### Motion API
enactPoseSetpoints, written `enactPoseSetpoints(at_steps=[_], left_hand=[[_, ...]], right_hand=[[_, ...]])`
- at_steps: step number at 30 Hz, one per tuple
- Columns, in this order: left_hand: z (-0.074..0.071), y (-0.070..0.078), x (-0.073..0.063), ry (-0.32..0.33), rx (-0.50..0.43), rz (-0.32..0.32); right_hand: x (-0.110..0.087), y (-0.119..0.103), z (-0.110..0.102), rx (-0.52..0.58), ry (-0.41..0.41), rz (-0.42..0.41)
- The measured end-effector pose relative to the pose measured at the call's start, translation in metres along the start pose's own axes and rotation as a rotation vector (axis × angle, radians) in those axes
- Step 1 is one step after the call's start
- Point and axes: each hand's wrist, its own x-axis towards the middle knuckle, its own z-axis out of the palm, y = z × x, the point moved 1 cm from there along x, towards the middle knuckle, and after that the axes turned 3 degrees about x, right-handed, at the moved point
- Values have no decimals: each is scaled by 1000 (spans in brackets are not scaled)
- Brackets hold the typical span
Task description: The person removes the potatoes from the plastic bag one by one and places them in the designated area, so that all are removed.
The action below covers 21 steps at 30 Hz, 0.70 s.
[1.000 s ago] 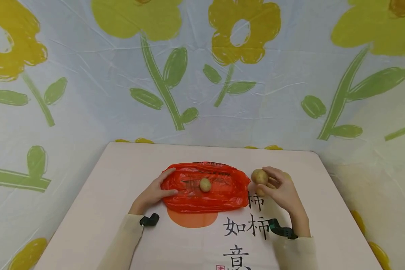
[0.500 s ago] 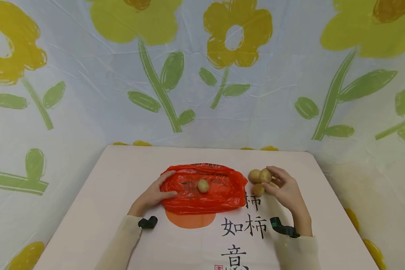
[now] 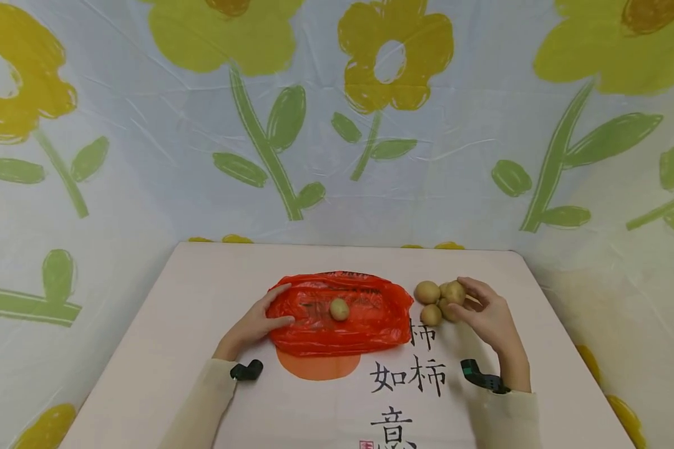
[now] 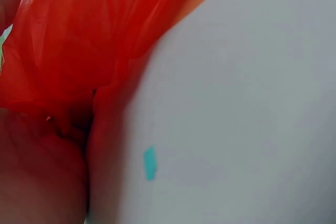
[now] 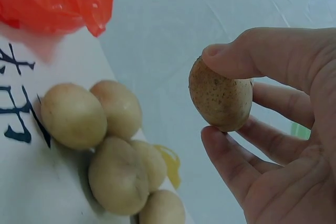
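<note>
A red plastic bag [image 3: 314, 340] lies spread on the table, its edges bunched up. One potato [image 3: 339, 309] sits in its middle. My left hand [image 3: 257, 321] holds the bag's left end, thumb on the near side and fingers on the far side; the left wrist view shows red plastic [image 4: 73, 51] between them. To the right of the bag, my right hand [image 3: 491, 315] pinches a speckled potato [image 5: 223, 98] between thumb and fingertips. Beside that hand, several more potatoes [image 5: 73, 115] lie clustered on the table.
The pale table [image 3: 213, 268] bears a cloth print with an orange shape [image 3: 317, 366] and black characters [image 3: 407, 376]. Behind it hangs a flowered curtain [image 3: 191, 125]. Black wrist cameras [image 3: 247, 370] sit on both wrists.
My right hand has shifted to the right with a potato pinched in its fingers, uncovering more of the cluster on the table. My left hand stays at the bag's left end.
</note>
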Motion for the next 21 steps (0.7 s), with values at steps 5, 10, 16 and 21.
enactPoseSetpoints(at_steps=[5,10,16,21], left_hand=[[-3,0,2,8,19,2],[-4,-1,5,7,23,0],[-2,-4,2,-2,23,-27],[-1,-4,-1,3,32,-13]], right_hand=[[3,3,-8,6,34,-9],[0,5,-15,-1,63,-9],[-12,11,-21,-23,75,13],[-17,22,-28,-76,78,54]])
